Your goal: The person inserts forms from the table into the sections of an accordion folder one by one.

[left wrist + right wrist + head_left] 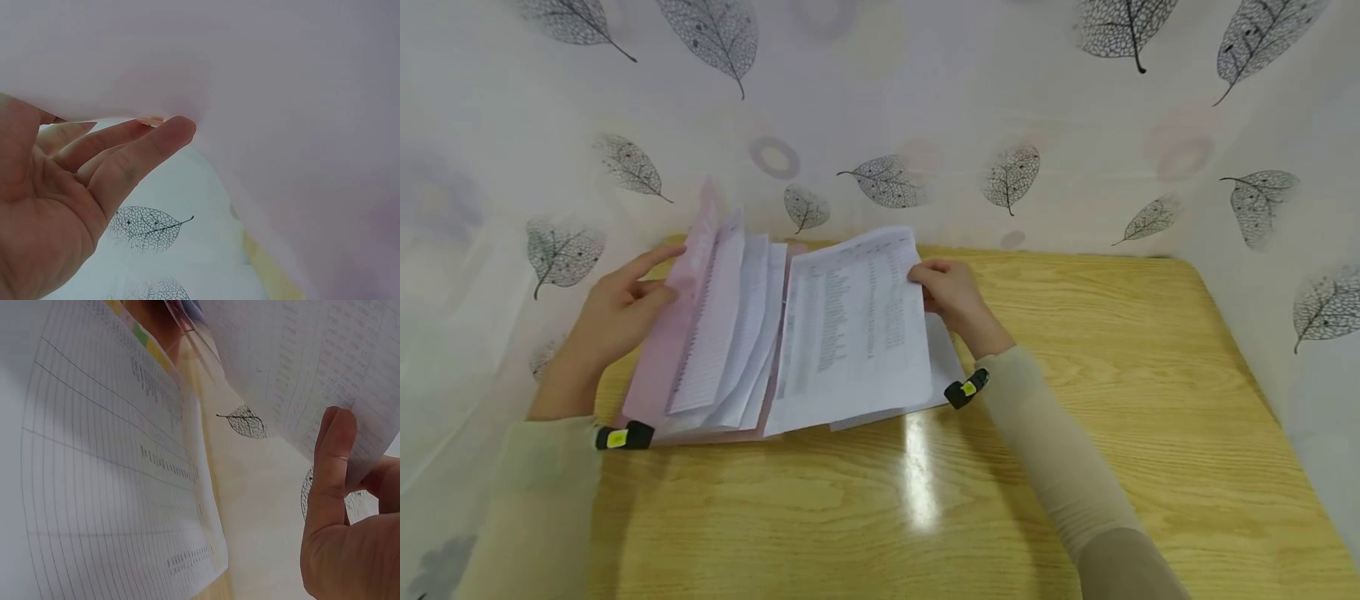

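Note:
A pink folder [662,358] lies spread out on the table, its left cover raised at a slant. My left hand [617,308] holds the outer edge of that cover; in the left wrist view the thumb [175,131] lies against the pale pink cover [281,112], which hides part of the fingers. Several loose white and lined sheets [741,333] fan out beside the cover. With thumb and fingers, my right hand [951,292] pinches the right edge of a printed sheet [853,333], lifted above other papers [943,358]. The right wrist view shows a ruled sheet [112,456] at left.
The yellowish wooden table [1112,375] extends to the right and towards me. A white leaf-printed cloth [955,108] rises behind the table and along both sides. Coloured strips [140,334] show near the ruled sheet's upper edge.

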### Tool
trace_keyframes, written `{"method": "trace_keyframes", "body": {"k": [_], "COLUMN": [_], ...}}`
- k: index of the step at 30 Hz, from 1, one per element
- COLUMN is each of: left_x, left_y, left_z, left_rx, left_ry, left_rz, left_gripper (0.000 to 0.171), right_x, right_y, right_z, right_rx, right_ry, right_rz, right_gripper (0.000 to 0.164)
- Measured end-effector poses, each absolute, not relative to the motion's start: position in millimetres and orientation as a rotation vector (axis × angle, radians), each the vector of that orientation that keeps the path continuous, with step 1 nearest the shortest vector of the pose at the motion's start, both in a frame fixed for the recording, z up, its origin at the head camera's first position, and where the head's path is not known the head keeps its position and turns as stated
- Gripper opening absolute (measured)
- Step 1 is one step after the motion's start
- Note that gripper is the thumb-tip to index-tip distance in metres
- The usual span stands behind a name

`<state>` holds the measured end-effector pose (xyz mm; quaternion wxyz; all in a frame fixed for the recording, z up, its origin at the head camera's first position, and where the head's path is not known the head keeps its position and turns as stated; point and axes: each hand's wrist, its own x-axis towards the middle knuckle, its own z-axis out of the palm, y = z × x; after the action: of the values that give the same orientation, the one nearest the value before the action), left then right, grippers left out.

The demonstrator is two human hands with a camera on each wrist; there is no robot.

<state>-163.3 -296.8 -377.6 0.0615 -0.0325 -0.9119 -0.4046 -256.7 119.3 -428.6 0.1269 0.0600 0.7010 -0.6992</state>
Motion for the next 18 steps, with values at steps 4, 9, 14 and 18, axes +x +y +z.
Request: {"method": "trace_keyframes", "body": {"k": [4, 9, 14, 18], "left_x": [-164, -164, -164, -165], "left_y": [-297, -297, -296, -297], "left_z": [-378, -379, -381, -381], "left_rx": [-0.104, -0.102, -0.109, -0.126], "left_ry": [-2.760, -2.770, -2.766, -2.760], "left_rz": [-1.223, -1.254, -1.266, -1.264], "left_gripper": [0.053, 0.054, 0.054, 0.054], "right_x": [-259, -259, -255, -256], "right_y": [125, 125, 127, 126], "right_z": [-430, -437, -440, -445], "right_rx": [0.182, 0.175, 0.209, 0.236], "right_ry": [2.012, 2.003, 2.011, 1.971], "right_rz": [-2.066, -2.043, -2.038, -2.056], "right_gripper": [0.027, 0.020, 0.021, 0.014]}}
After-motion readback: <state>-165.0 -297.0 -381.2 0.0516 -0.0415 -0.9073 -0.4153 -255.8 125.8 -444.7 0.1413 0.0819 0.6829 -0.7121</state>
